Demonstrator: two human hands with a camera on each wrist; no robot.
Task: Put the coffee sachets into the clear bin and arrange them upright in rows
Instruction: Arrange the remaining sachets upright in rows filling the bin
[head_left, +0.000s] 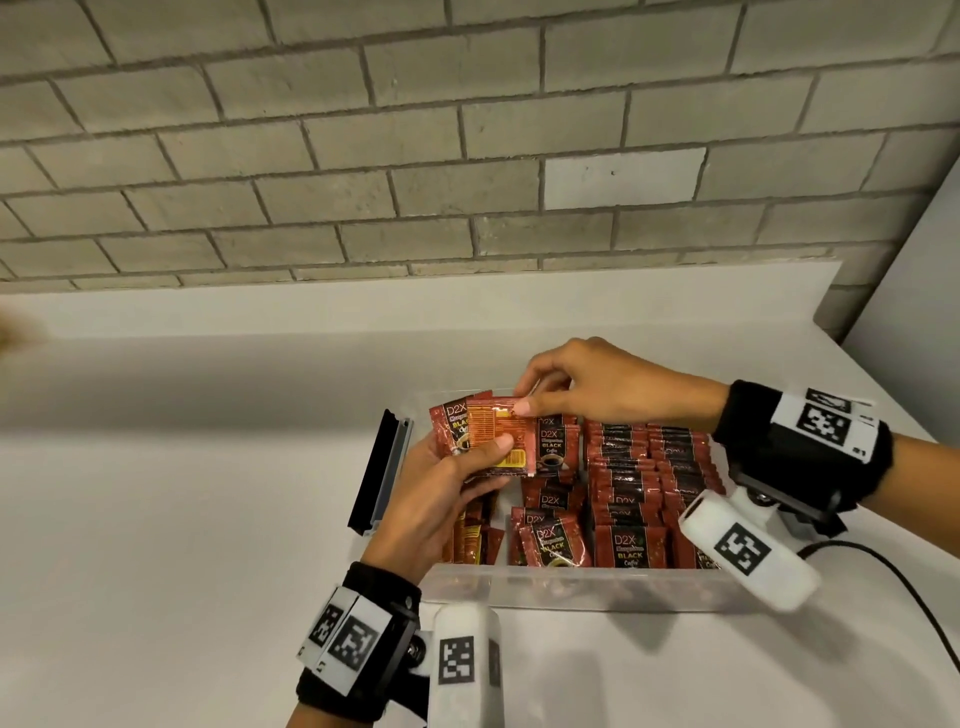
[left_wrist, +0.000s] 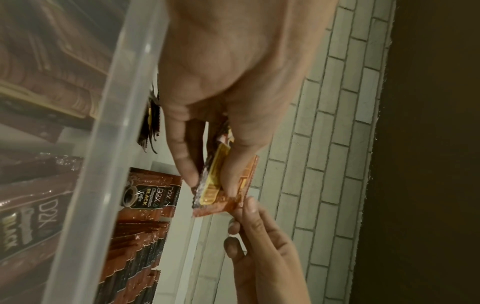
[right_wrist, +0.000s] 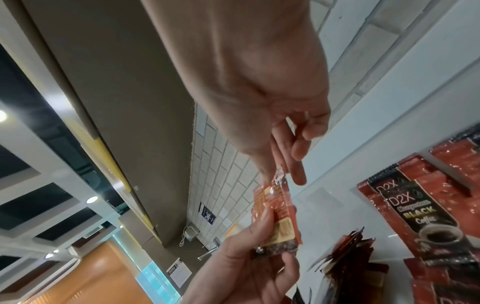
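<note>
**Sachets held over the bin, both hands on them**

Left hand (head_left: 441, 483) raised above the left end of the clear bin (head_left: 571, 584), thumb and fingers clamped around a small fanned bunch of coffee sachets (head_left: 498, 436). Front sachet turned back side out, orange with a yellow panel; behind it another with the black label facing forward. Right hand (head_left: 597, 384) reaching across from the right, thumb and forefinger pinching the top right corner of that front sachet, remaining fingers curled loosely above it. Seen from the left wrist: the same bunch (left_wrist: 221, 185) squeezed between thumb and fingertips, with the right hand's fingertips (left_wrist: 249, 207) closed on its far edge. How many sachets in the bunch — hard to say, perhaps three.

Inside the bin, rows of sachets (head_left: 649, 467) packed upright along the right side, labels toward the camera. In the middle, a shorter row standing less neatly. At the left end, a few loose sachets (head_left: 475, 535) leaning or lying, partly hidden under the left wrist.

Bin resting on a white counter (head_left: 182, 493) against a grey brick wall (head_left: 363, 156). Just beside the bin's left side, a black rail-like strip (head_left: 374, 467) lying on the counter.
</note>
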